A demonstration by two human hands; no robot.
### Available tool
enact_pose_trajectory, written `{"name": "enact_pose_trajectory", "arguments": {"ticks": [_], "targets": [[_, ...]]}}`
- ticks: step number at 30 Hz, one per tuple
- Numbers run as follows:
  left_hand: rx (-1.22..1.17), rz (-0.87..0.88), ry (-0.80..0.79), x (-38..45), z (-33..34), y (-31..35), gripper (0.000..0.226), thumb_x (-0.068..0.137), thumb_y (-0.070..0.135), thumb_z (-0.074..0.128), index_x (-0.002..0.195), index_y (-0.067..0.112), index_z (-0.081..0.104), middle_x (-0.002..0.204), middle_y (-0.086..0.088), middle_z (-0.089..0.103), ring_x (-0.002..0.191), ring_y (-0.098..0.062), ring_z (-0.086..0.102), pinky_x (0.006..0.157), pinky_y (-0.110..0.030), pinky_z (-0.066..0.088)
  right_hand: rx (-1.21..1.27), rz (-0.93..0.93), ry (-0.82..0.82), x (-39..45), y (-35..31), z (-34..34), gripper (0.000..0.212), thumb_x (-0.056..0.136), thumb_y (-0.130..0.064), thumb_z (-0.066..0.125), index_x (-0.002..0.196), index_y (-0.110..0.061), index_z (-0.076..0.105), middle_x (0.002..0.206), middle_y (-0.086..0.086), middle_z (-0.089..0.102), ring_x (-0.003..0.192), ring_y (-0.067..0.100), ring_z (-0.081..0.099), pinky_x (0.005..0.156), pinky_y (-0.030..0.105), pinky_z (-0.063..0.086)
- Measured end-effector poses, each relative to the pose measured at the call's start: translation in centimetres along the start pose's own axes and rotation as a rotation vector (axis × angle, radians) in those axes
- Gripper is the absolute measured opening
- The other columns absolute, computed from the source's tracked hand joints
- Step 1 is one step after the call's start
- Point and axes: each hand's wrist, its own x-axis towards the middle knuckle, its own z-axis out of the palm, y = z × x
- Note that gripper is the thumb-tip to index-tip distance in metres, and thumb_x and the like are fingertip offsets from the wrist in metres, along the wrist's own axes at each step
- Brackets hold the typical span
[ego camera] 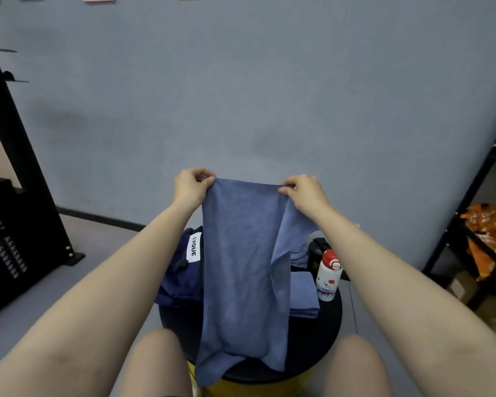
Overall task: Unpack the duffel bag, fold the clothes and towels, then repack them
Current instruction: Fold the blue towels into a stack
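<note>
"LVQUE" on white label [194,247], navy bag [178,277].

two blue towels [241,267] [304,293], one navy bag [181,270], one bottle [328,275], one stool [312,339].

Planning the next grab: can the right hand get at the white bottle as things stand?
Probably not yet: the right hand pinches the raised blue towel. The white bottle stands uncovered on the round table, below that forearm.

head cam | faces forward and down | close over round stool [312,353]
</note>
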Motion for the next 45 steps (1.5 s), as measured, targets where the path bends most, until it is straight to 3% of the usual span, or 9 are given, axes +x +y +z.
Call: {"name": "enact_pose_trajectory", "arguments": {"ticks": [8,12,16,26,30,33,39,43,45], "targets": [[0.038,-0.113,-0.085,-0.3,4.0,-7.0,0.012,0.092,0.013,0.058,0.097,0.009,0.069,0.09,-0.002,0.062,0.084,-0.015,0.054,0.073,-0.02,0.038,-0.052,0.117,-0.164,-0.4,4.2,6.4,0.022,0.092,-0.024,0.06,0.095,-0.005,0.07,0.094,0.015,0.069,0.093,0.033,0.061,0.081,0.039,0.05],[0.076,-0.165,-0.144,-2.3,6.1,-11.4,0.009,0.091,0.012,0.059,0.089,0.012,0.068,0.086,0.001,0.064,0.081,-0.012,0.054,0.073,-0.019,0.038,-0.036,0.125,-0.258,-2.5,6.3,9.7,0.019,0.093,-0.021,0.06,0.104,-0.012,0.072,0.105,0.006,0.07,0.101,0.025,0.061,0.084,0.034,0.048],[0.112,-0.199,-0.218,-5.1,7.9,-15.5,0.013,0.09,0.008,0.058,0.081,0.013,0.065,0.075,0.011,0.061,0.076,-0.006,0.054,0.059,-0.005,0.037,-0.073,0.135,-0.367,-5.2,8.5,13.2,0.02,0.094,-0.021,0.058,0.105,-0.011,0.071,0.107,0.008,0.07,0.102,0.025,0.061,0.085,0.038,0.049],[0.327,-0.315,-0.46,-11.2,12.0,-25.4,0.015,0.09,0.002,0.055,0.085,0.009,0.067,0.082,-0.003,0.062,0.081,-0.016,0.056,0.073,-0.026,0.045,-0.133,0.231,-0.596,-13.0,12.9,21.9,0.02,0.095,-0.017,0.053,0.109,-0.014,0.068,0.109,0.008,0.067,0.099,0.027,0.061,0.082,0.037,0.052],[0.474,-0.327,-0.656,-12.4,12.9,-27.9,0.023,0.089,-0.001,0.048,0.08,0.014,0.063,0.09,-0.008,0.063,0.084,-0.024,0.058,0.074,-0.031,0.048,-0.147,0.229,-0.778,-15.2,14.3,24.2,0.026,0.094,-0.011,0.051,0.112,-0.015,0.067,0.118,0.006,0.064,0.106,0.026,0.059,0.088,0.037,0.05],[0.564,-0.304,-0.8,-12.0,13.0,-28.7,0.026,0.086,-0.001,0.047,0.088,0.011,0.071,0.104,-0.01,0.066,0.096,-0.028,0.06,0.084,-0.034,0.05,-0.08,0.19,-0.981,-15.2,14.9,24.8,0.032,0.09,-0.005,0.051,0.117,-0.014,0.065,0.127,0.001,0.06,0.116,0.021,0.054,0.097,0.028,0.043],[0.549,-0.3,-0.828,-8.1,13.7,-27.3,0.019,0.088,0.004,0.056,0.098,0.007,0.071,0.098,-0.005,0.066,0.091,-0.017,0.059,0.08,-0.024,0.047,-0.065,0.129,-1.282,-10.9,15.1,23.3,0.034,0.091,-0.014,0.06,0.125,-0.017,0.06,0.131,-0.001,0.056,0.116,0.014,0.051,0.085,0.018,0.038],[0.503,-0.431,-0.852,-6.7,14.6,-28.1,0.016,0.089,0.002,0.054,0.091,0.012,0.066,0.094,-0.006,0.064,0.088,-0.018,0.061,0.077,-0.023,0.049,-0.018,0.265,-1.2,-9.1,16.5,23.4,0.027,0.095,-0.016,0.056,0.12,-0.012,0.063,0.117,0.001,0.061,0.101,0.013,0.055,0.069,0.014,0.043],[0.511,-0.491,-0.856,-6.8,15.2,-29.1,0.017,0.09,0.002,0.054,0.099,0.011,0.066,0.101,-0.009,0.064,0.096,-0.021,0.063,0.079,-0.025,0.051,-0.068,0.319,-1.046,-9.1,17.6,24.2,0.025,0.095,-0.015,0.054,0.116,-0.008,0.065,0.106,0.003,0.063,0.099,0.019,0.057,0.075,0.022,0.046]]}}
